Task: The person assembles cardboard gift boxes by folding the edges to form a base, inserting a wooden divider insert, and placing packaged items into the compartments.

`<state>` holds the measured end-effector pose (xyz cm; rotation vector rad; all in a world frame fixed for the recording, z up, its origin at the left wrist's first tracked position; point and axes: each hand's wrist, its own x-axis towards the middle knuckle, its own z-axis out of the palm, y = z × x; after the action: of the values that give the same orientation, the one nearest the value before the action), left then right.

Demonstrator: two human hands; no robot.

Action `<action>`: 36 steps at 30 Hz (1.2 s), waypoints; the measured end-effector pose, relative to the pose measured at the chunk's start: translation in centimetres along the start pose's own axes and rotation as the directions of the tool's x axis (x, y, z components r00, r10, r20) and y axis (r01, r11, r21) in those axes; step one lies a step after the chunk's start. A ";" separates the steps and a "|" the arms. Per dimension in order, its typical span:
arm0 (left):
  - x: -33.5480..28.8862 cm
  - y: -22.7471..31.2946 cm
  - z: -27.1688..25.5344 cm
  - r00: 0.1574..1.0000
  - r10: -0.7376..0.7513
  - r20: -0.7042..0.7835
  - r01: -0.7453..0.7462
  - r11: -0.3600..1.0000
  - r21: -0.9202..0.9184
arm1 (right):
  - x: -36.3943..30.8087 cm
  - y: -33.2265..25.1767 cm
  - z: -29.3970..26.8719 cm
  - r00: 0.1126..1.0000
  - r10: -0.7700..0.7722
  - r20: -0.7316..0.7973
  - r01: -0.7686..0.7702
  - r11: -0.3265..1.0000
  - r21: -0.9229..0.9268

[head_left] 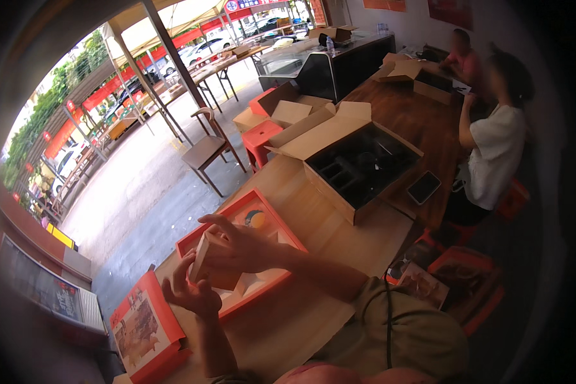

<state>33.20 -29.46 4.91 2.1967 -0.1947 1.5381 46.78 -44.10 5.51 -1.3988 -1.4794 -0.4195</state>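
Observation:
Between my two hands is a small, flat, pale tan piece, perhaps card or a thin box (200,259), tilted up on edge. My left hand (193,291) grips its lower end from the near side. My right hand (240,246) closes on its upper side, the index finger lifted away. Below them lies an open red shallow box (281,219) with pale folded parts inside. A round blue and yellow item (256,219) shows near its far end. My hands and right forearm hide part of this box.
Left of it lies a red picture-printed box (141,326). An open cardboard carton (329,185) with a black insert stands beyond, beside a phone (424,187). A person in white (496,157) sits at right, another farther back. A wooden chair (208,153) and red stool (261,137) stand past the table.

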 end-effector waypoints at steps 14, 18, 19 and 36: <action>1.2 1.0 -0.5 0.967 -0.177 0.183 0.243 0.857 -0.455 | 0.7 -2.3 -2.5 0.992 0.102 0.067 -0.107 0.991 0.078; 1.6 2.0 -0.2 0.950 -0.163 0.266 0.282 0.815 -0.506 | 0.9 -2.5 -2.9 0.994 0.089 0.063 -0.092 0.995 0.037; 1.6 2.0 -0.2 0.947 -0.150 0.284 0.286 0.799 -0.529 | 1.0 -2.7 -2.9 0.993 0.097 0.060 -0.100 0.994 0.050; 1.2 0.8 0.2 0.936 -0.093 0.339 0.230 0.892 -0.390 | 0.1 -0.7 -2.5 0.985 0.152 0.078 -0.162 0.974 0.160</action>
<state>33.53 -30.09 6.21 2.0242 -0.3934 0.9389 47.22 -46.31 6.92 -1.3945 -1.4097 -0.1484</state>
